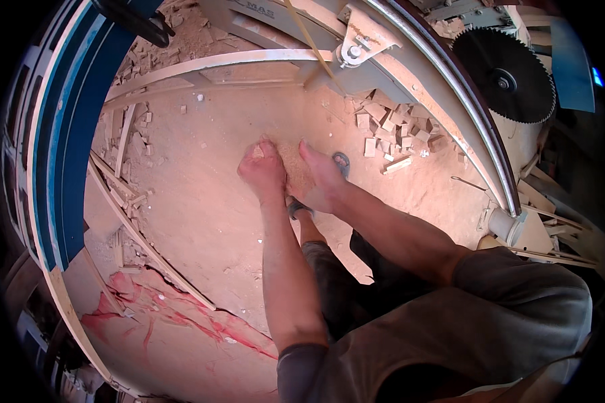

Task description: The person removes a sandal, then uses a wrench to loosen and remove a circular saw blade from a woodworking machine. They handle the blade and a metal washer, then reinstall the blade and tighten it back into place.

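In front of me, over the dusty floor, both my bare hands are close together. My left hand (262, 168) is closed in a fist, with a small pale bit showing at its top; what it grips I cannot make out. Just to the right, my right hand (323, 176) has its thumb stretched out and apart, while its other fingers are mostly hidden. A tan, grainy patch that looks like sawdust (296, 164) shows between the hands. Whether it lies in the right palm or below it cannot be told.
Offcut wood blocks (390, 127) are heaped on the right, beneath a long curved-looking machine edge (474, 101). A toothed circular saw blade (504, 75) stands beyond it. Wood strips (148, 242) and red sheeting (175, 305) lie at left, near a blue machine beam (67, 148).
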The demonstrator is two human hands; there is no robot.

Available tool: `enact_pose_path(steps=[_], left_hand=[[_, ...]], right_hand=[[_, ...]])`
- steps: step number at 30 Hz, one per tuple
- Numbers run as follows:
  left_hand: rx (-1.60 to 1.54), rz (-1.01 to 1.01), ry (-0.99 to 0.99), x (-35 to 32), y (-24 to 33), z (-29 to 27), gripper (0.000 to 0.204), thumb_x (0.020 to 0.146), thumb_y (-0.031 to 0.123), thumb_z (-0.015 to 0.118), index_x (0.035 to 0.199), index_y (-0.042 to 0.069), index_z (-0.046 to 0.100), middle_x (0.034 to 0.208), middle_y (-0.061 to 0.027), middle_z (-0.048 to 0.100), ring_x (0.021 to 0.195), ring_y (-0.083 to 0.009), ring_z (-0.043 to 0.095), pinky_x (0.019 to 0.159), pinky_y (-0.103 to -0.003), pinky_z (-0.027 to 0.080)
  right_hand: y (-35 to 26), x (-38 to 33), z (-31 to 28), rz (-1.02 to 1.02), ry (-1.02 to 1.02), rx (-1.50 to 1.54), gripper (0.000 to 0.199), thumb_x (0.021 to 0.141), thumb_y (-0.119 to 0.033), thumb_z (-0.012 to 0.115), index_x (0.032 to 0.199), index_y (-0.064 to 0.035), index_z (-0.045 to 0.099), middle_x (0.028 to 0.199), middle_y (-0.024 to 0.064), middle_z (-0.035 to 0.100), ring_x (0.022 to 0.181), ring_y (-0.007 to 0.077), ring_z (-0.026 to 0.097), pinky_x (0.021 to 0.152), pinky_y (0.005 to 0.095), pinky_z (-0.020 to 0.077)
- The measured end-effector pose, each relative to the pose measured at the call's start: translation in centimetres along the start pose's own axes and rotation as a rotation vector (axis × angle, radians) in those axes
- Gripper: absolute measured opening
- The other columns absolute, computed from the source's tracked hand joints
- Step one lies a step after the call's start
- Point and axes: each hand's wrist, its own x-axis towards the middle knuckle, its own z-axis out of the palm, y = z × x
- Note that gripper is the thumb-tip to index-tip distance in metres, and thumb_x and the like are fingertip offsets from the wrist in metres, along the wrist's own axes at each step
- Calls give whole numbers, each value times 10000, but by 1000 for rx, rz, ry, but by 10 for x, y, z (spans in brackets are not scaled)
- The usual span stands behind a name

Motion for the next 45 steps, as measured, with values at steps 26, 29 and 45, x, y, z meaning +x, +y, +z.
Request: enact_pose_path(steps=[26,29,45], left_hand=[[-1539,-452,-670,-43,68,-27,326,1024,250,461,1170,-10,592,1153,-156,664,992,-255,673,849,-383,561],[-1420,-546,-183,-61,84,-4,463,1032,354,450,1253,-42,545,1125,-148,660,969,-253,668,819,-356,557],[-1441,-638,-174,-57,107,-36,488,1056,369,442,1228,-67,578,1228,-204,614,1070,-294,639,926,-391,516]], right_hand=[[-53,-17,19,-47,98,-737,341,1012,-235,425,1158,47,548,1055,204,673,891,358,685,786,530,528],[-42,-1,26,-461,438,-1390,318,987,-258,475,972,34,601,940,230,658,840,356,682,771,523,516],[-17,-117,51,-357,-115,-1146,272,995,-188,501,1174,-3,591,1136,121,618,1067,223,571,933,358,450]])
